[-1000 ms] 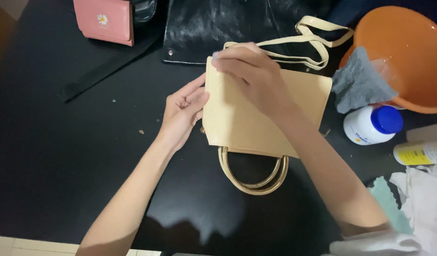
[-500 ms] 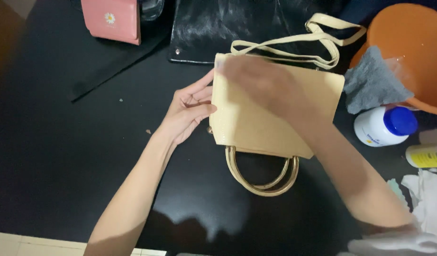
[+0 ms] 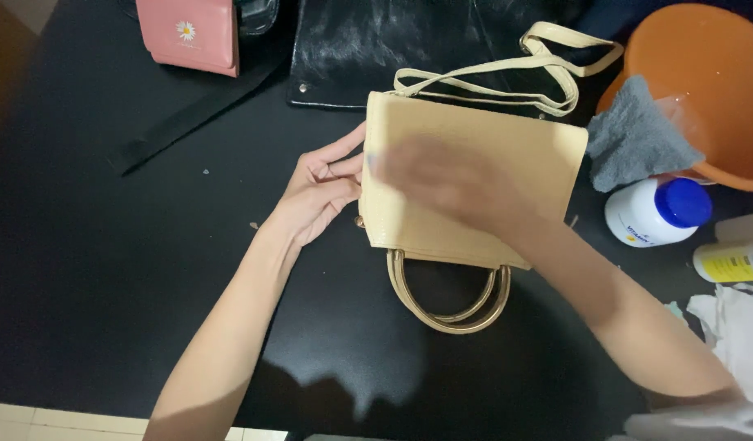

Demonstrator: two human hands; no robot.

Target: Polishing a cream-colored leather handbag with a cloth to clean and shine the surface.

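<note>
Left hand (image 3: 319,192), fingers open, presses against the left edge of the small tan leather handbag (image 3: 540,163) lying flat on the black table (image 3: 107,278); right hand (image 3: 442,180) rests blurred on the bag's face, its grip impossible to tell; an orange plastic bowl (image 3: 711,73) sits far right, a pink wallet (image 3: 193,33) far left.

The handbag (image 3: 507,155) lay mid-desk (image 3: 107,269), a bottle (image 3: 656,212) toward the right edge, a wallet (image 3: 193,33) at the far-left corner.
</note>
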